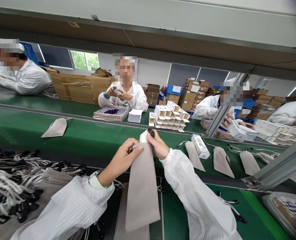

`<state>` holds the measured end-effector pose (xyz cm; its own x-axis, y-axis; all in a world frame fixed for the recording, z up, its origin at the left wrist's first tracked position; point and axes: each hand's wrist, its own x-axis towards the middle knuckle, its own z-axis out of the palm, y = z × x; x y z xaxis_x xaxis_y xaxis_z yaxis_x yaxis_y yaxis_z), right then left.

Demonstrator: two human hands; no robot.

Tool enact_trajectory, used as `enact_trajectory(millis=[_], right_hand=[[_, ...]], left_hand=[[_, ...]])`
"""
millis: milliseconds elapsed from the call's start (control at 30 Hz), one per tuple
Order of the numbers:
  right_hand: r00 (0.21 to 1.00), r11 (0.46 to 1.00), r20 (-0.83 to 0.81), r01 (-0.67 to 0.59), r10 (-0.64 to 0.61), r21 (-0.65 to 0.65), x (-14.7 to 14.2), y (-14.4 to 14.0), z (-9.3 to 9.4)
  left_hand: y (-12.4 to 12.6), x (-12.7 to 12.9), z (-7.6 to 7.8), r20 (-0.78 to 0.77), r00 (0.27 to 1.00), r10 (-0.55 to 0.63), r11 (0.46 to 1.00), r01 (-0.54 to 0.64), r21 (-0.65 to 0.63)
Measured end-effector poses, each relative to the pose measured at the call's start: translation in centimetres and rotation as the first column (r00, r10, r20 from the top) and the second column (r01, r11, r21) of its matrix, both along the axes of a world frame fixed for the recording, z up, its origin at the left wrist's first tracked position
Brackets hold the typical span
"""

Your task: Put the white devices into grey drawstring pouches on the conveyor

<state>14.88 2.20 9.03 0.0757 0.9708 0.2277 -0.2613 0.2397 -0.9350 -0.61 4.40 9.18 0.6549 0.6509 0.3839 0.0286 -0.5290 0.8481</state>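
Observation:
I hold a long grey fabric pouch (pixel 142 190) upright in front of me. My left hand (pixel 121 160) pinches its top edge from the left side. My right hand (pixel 158 144) grips the top from the right, with a small white and dark item (pixel 148 134) sticking out at the pouch's mouth. Both arms wear white striped sleeves. Beneath the pouch lies a stack of more grey pouches (pixel 128 230) on the green work surface.
A pile of cords with dark ends (pixel 13 180) lies at my left. Filled grey pouches (pixel 221 161) and a white box (pixel 200 146) lie on the green belt (pixel 88 133). Three workers in white sit across it, with open white boxes (pixel 170 116). A metal frame bar (pixel 275 166) stands right.

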Motion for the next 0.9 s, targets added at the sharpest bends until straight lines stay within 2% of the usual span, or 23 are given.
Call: enact_trajectory(millis=[67,133,233,367,400,433,467,500,567,600,667,733,767,800,833,867,900], right_hand=[[0.985,0.993,0.135,-0.097,0.105,-0.068,-0.1,-0.1,-0.4],[0.965,0.979,0.196,-0.150,0.176,-0.140,0.1,-0.3,-0.4],[0.936,0.966,0.288,-0.142,0.202,-0.215,0.4,-0.4,-0.2],[0.836,0.949,0.480,-0.137,0.265,-0.285,0.1,-0.5,0.2],[0.825,0.964,0.522,-0.098,0.218,-0.247,-0.1,-0.6,0.3],[0.818,0.986,0.565,-0.021,0.110,-0.163,-0.2,-0.7,0.4],[0.796,0.995,0.603,0.096,-0.058,-0.031,-0.1,-0.8,0.5],[0.739,0.964,0.621,0.232,-0.261,0.129,0.1,-0.8,0.6],[0.521,0.797,0.605,0.434,-0.603,0.420,1.1,-0.8,0.3],[0.392,0.706,0.592,0.479,-0.704,0.522,1.8,-0.7,0.0],[0.176,0.566,0.566,0.510,-0.806,0.648,3.7,-0.4,-1.0],[0.051,0.457,0.520,0.553,-0.853,0.697,5.4,-0.1,-2.1],[0.034,0.426,0.502,0.580,-0.864,0.694,6.1,0.1,-2.5],[0.050,0.420,0.494,0.605,-0.868,0.676,6.6,0.2,-2.8],[0.099,0.444,0.499,0.624,-0.861,0.643,6.8,0.3,-2.9],[0.181,0.503,0.519,0.630,-0.835,0.591,6.9,0.4,-2.7],[0.296,0.598,0.553,0.617,-0.779,0.512,6.8,0.5,-2.3]], left_hand=[[0.4,-0.1,-0.1,0.034,0.995,0.099,0.994,-0.101,0.053],[0.6,-0.1,-0.1,0.030,0.991,0.127,0.987,-0.130,0.095],[0.6,-0.1,-0.1,0.021,0.989,0.146,0.984,-0.148,0.100],[0.8,-0.4,0.3,0.020,0.975,0.220,0.967,-0.221,0.124],[1.0,-0.5,0.4,0.014,0.970,0.242,0.961,-0.242,0.135],[1.2,-0.7,0.6,-0.001,0.965,0.260,0.955,-0.258,0.144],[1.3,-0.8,0.7,-0.030,0.961,0.276,0.952,-0.269,0.145],[1.5,-1.0,0.8,-0.084,0.956,0.279,0.955,-0.267,0.131],[1.2,-1.4,1.3,-0.270,0.937,0.222,0.975,-0.222,0.033],[0.8,-1.6,1.6,-0.374,0.915,0.150,0.982,-0.183,-0.053],[-0.8,-2.0,2.6,-0.499,0.866,-0.039,0.969,-0.088,-0.229],[-3.0,-2.4,3.8,-0.481,0.861,-0.169,0.957,0.026,-0.289],[-4.2,-2.6,4.4,-0.429,0.885,-0.179,0.966,0.077,-0.245],[-5.2,-2.8,4.9,-0.394,0.899,-0.191,0.968,0.107,-0.226],[-6.1,-3.0,5.4,-0.352,0.914,-0.204,0.962,0.119,-0.247],[-6.7,-3.1,5.6,-0.303,0.928,-0.217,0.946,0.123,-0.300],[-7.1,-3.3,5.8,-0.244,0.942,-0.232,0.914,0.126,-0.385]])
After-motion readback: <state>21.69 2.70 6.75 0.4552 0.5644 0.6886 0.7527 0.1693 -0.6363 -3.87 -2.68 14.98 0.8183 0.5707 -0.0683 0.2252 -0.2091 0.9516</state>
